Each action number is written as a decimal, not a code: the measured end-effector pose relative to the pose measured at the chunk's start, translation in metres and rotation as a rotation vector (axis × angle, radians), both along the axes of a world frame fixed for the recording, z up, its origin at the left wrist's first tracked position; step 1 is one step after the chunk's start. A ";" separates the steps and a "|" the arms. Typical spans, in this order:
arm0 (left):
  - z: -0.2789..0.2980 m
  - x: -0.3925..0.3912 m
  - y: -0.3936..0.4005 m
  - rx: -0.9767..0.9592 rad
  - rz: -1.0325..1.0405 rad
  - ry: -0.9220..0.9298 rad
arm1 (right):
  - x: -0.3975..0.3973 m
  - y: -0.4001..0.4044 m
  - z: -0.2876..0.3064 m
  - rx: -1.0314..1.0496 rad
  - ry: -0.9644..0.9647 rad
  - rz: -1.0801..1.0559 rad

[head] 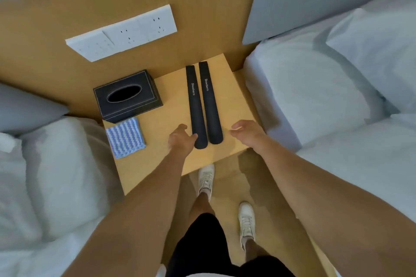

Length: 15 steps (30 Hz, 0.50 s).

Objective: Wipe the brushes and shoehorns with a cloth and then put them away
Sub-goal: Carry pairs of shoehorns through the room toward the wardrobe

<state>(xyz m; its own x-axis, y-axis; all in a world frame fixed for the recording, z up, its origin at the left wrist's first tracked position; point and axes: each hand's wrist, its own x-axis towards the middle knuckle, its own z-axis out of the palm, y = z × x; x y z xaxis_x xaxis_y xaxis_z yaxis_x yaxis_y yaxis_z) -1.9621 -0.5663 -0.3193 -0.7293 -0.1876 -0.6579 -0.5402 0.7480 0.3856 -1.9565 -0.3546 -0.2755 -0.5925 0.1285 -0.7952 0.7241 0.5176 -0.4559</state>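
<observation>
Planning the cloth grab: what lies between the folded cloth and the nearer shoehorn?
In the head view, only the left hand, its fingertips touching the left shoehorn. Otherwise bare tabletop separates it from the blue striped cloth.

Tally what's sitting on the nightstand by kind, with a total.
Black shoehorns: 2, the left shoehorn and the right shoehorn, lying side by side
Blue striped cloth: 1, folded
Black tissue box: 1
Total: 4 things on the nightstand. No brushes show.
</observation>
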 end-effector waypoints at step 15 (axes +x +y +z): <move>-0.099 -0.088 0.008 -0.190 -0.067 -0.126 | -0.094 -0.059 -0.129 0.287 0.122 0.051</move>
